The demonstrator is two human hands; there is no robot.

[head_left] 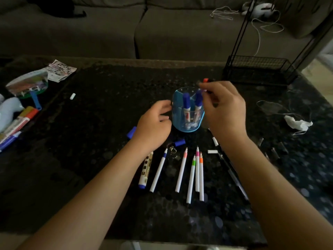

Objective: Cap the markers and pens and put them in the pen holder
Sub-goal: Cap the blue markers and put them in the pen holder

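Grey sofa [108, 29] behind the speckled black table [108, 105] — black wire rack [255, 69] far right, crumpled tissue [297, 123] nearby.

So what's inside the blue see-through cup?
Two blue-capped markers stand inside the pen holder. The right hand, pinching an orange-tipped marker, covers its right side, so anything there is hidden.
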